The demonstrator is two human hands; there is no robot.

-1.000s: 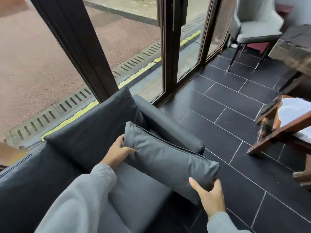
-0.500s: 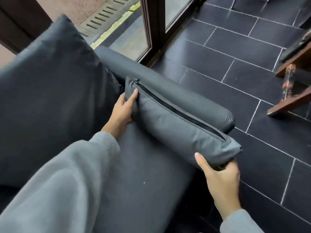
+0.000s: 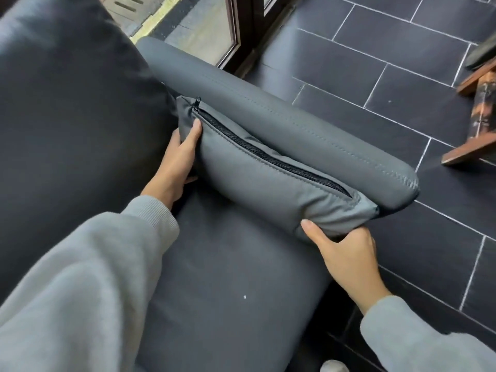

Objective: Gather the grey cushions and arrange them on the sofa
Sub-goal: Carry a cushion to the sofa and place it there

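Observation:
A small grey cushion (image 3: 257, 183) with a black zip along its top edge stands on edge on the sofa seat (image 3: 228, 285), leaning against the grey armrest (image 3: 281, 119). My left hand (image 3: 177, 162) grips its far end near the zip pull. My right hand (image 3: 346, 253) grips its near end at the seat's front corner. A large dark grey back cushion (image 3: 72, 111) leans at the left, touching the small cushion's far end.
Dark tiled floor (image 3: 389, 63) runs to the right of the sofa. A glass door with a dark frame (image 3: 241, 28) stands behind the armrest. Wooden furniture legs (image 3: 475, 130) stick in at the right edge. A white shoe tip (image 3: 334, 366) shows at the bottom.
The small cushion has been lowered from above the seat and set upright against the armrest, zip side up. Both hands stayed on its ends, and my view has tilted down and closer.

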